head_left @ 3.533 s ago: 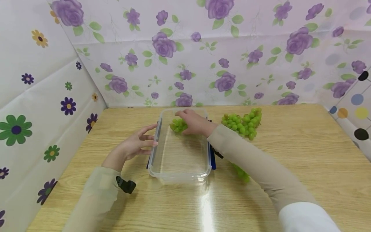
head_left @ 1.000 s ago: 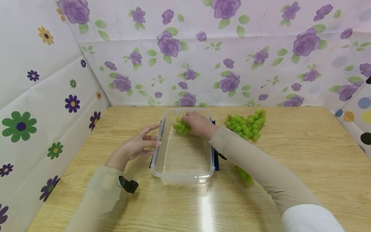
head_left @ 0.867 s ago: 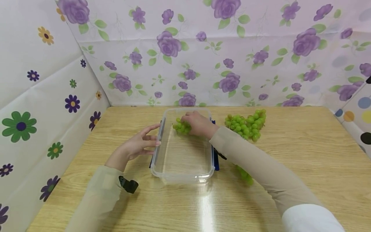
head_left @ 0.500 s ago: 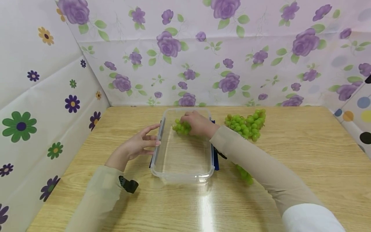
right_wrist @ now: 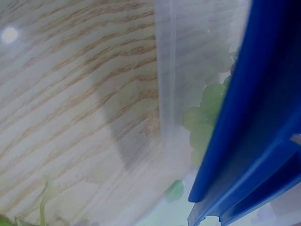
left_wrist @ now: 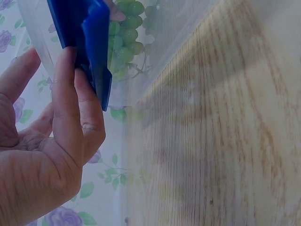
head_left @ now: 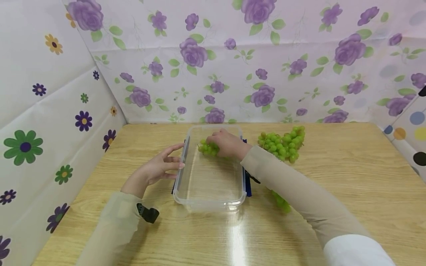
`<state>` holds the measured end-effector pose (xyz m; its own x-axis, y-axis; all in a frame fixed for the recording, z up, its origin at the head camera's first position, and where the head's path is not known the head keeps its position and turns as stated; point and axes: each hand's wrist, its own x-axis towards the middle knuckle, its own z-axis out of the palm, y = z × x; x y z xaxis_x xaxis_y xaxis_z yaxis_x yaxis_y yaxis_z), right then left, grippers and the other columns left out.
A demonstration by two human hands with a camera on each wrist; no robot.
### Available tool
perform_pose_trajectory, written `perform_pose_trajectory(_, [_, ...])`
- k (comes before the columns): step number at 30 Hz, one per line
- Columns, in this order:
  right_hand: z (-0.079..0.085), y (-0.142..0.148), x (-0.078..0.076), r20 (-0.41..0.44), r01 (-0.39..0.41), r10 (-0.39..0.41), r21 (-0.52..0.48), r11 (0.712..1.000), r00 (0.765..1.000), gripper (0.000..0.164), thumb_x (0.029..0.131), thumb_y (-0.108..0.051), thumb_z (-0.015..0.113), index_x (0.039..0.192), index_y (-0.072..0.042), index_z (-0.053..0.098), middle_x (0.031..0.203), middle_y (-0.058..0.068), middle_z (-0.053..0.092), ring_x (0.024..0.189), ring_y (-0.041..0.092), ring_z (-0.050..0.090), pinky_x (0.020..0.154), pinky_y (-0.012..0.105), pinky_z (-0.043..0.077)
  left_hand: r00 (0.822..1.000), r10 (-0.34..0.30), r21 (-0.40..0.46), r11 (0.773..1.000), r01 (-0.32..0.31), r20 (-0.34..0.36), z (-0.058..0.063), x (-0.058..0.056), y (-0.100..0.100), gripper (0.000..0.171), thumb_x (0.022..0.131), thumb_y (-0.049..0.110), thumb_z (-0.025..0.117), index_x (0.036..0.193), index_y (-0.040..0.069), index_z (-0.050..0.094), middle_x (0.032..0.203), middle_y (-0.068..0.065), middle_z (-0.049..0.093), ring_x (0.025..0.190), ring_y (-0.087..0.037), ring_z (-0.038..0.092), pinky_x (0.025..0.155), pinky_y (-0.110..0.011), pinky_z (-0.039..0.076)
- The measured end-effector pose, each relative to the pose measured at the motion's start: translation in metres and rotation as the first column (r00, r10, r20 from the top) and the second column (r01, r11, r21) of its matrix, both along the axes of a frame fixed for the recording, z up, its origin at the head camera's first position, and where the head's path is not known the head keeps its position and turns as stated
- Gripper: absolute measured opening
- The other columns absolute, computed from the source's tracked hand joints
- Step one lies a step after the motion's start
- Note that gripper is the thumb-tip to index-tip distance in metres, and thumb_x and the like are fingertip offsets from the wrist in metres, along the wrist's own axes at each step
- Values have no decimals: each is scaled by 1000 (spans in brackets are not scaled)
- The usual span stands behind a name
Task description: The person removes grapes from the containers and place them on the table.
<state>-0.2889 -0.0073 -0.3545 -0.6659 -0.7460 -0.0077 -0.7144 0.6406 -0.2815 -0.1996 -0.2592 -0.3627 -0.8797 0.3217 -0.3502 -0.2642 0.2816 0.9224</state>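
In the head view, a clear plastic container (head_left: 213,201) stands lidless on the table, blue latches (head_left: 248,184) hanging at its sides. Inside, near its far end, lies a small bunch of green grapes (head_left: 207,148). My right hand (head_left: 226,144) reaches over the right wall and grips this bunch, covering part of it. At the left wall, my left hand (head_left: 158,168) has its fingers spread, fingertips at the rim. The left wrist view has those fingers (left_wrist: 68,108) against a blue latch (left_wrist: 87,47). The right hand itself is hidden in the right wrist view.
More green grape bunches (head_left: 283,143) lie on the wooden table (head_left: 339,166), right of the container's far end. Another bunch (head_left: 281,201) is partly under the right forearm. Floral-patterned sheets (head_left: 153,37) enclose the back and sides.
Since the earliest frame, my right hand's fingers have drawn in around the grapes inside the container. Over the last second there is hardly any movement, and my left hand stays at the rim.
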Motion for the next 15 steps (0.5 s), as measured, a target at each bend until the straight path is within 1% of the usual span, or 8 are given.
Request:
perform_pose_trajectory(7, [-1,-1,0,-6,-9,9,-10,1000,1000,43,80,-1,74,121,-8,63,123,11,60,114,31,50,99,40,42,1000,6,14,1000,-6,0,-2,1,-1,78,92,15,64,153,31,17,120,-12,40,101,-18,51,80,-36,52])
perform_pose_trajectory(15, [-5,0,-3,4,-7,7,-36,999,1000,43,77,1,76,118,-8,64,119,10,60,110,29,50,98,39,41,1000,-10,-1,1000,10,-8,-2,0,-1,79,92,18,64,153,32,17,123,-13,40,106,-20,50,83,-37,51])
